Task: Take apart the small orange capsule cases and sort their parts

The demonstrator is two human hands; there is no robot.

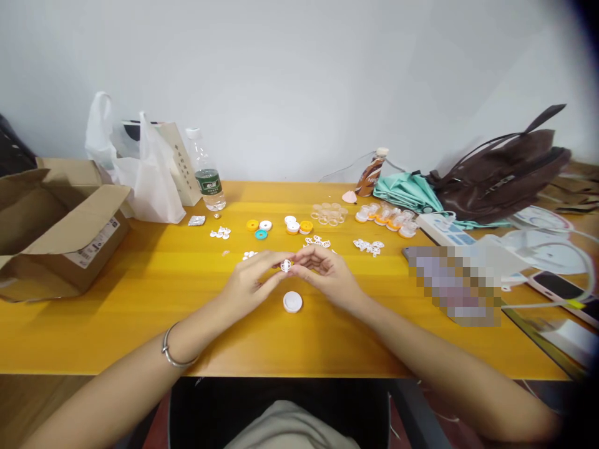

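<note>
Both hands meet over the middle of the yellow table, and the left hand and right hand pinch one small white part between their fingertips, held just above the tabletop. Directly below it, a round white cap lies flat on the table, close to both hands but untouched. Further back sit loose yellow, white and teal discs and a scatter of white rings (too small to make out in detail). A water bottle stands upright at the back left, beside a white plastic bag and an open cardboard box
</note>
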